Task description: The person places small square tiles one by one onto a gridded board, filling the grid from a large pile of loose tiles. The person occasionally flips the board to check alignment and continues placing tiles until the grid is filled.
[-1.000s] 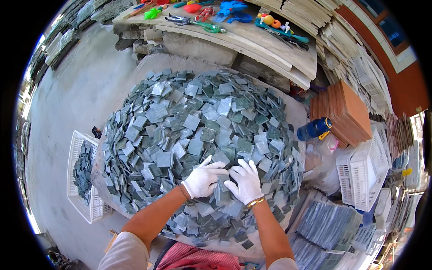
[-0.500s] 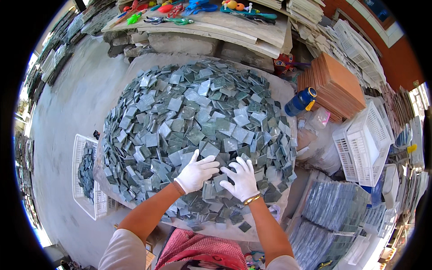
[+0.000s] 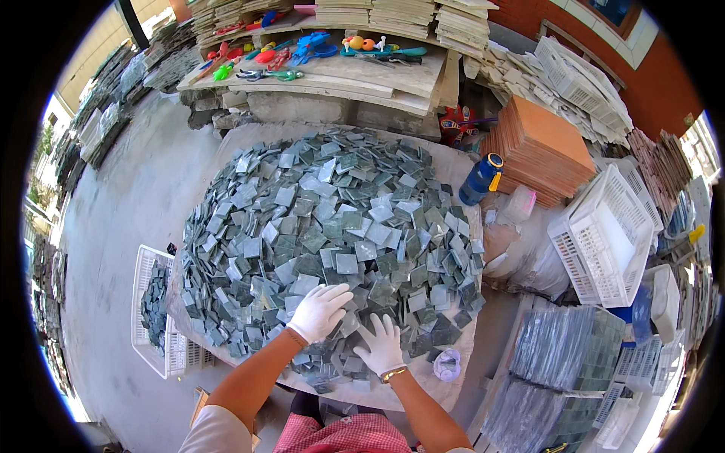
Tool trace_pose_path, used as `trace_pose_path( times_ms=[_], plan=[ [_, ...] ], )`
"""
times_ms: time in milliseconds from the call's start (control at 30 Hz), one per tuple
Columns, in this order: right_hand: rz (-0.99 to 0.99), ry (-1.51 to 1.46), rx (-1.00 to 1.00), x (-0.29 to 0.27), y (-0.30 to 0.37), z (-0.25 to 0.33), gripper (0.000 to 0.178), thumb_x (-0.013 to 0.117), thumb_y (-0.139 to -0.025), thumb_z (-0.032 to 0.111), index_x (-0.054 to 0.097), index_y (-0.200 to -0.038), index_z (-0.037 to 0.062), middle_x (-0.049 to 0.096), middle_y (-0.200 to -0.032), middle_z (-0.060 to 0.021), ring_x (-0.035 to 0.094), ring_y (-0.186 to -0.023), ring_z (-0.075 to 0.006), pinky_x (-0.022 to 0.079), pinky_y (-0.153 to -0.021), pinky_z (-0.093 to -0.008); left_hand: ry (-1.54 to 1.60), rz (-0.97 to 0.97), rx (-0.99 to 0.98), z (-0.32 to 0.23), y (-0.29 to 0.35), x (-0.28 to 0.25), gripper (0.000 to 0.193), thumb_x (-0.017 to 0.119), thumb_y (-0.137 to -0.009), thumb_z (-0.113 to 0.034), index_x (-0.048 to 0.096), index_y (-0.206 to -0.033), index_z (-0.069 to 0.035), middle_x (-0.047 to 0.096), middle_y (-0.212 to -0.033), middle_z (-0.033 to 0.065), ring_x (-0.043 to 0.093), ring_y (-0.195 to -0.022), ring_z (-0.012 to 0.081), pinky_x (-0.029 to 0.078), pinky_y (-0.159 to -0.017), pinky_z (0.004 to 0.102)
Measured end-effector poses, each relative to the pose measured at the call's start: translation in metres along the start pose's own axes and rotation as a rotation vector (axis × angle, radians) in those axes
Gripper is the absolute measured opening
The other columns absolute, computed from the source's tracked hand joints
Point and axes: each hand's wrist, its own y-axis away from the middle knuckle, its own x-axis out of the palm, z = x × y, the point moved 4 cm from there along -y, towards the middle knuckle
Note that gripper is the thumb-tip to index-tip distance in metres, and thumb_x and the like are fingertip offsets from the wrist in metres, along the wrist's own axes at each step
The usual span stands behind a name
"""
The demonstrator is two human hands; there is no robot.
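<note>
A broad heap of small square grey-green stone tiles (image 3: pixel 313 240) lies on the table in front of me. Both hands wear white gloves and rest over the near part of this heap. My left hand (image 3: pixel 320 312) has its fingers stretched forward over the tiles, palm down. Just to its right and nearer me, my right hand (image 3: pixel 381 345) spreads its fingers above the tiles. One loose tile (image 3: pixel 350 325) shows in the gap between the two hands. Neither hand visibly grips a tile; what lies under the palms is hidden.
A white plastic tub (image 3: pixel 447 365) stands at the table's near right edge, and a blue bottle (image 3: pixel 479 181) at its far right. Left of the table is a white crate (image 3: pixel 140 332) holding tiles. Stacked orange tiles (image 3: pixel 540 147) and white baskets (image 3: pixel 604 234) stand right.
The whole view has shifted, so the heap sits lower in the picture. My right hand has drawn slightly toward me and its fingers have spread. The white tub is now uncovered by my forearm.
</note>
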Motion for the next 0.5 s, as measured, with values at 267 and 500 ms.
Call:
trace_pose_path(
  times_ms=[267,500],
  plan=[
    [-0.553,-0.065,-0.053,-0.086,-0.137,-0.066,0.051,0.073,-0.075,0.029,0.056,-0.117,0.0051,0.053,-0.121,-0.0188,0.049,-0.115,-0.0390,0.039,-0.098,-0.0468,-0.260,-0.200,-0.300,0.149,-0.040,-0.042,0.057,0.060,-0.085,-0.033,0.047,-0.132,-0.004,0.047,-0.137,0.0170,0.039,-0.130,0.0339,0.028,-0.108,0.0491],
    [-0.175,-0.013,0.534,-0.099,-0.271,-0.194,0.070,0.047,-0.088,0.060,0.054,-0.123,-0.0004,0.054,-0.126,-0.0243,0.050,-0.118,-0.0372,0.039,-0.099,-0.0406,-0.312,0.010,-0.429,0.222,-0.089,-0.015,0.065,0.049,-0.090,-0.048,0.043,-0.135,-0.002,0.048,-0.135,0.0177,0.042,-0.127,0.0325,0.024,-0.109,0.0465]
  ],
)
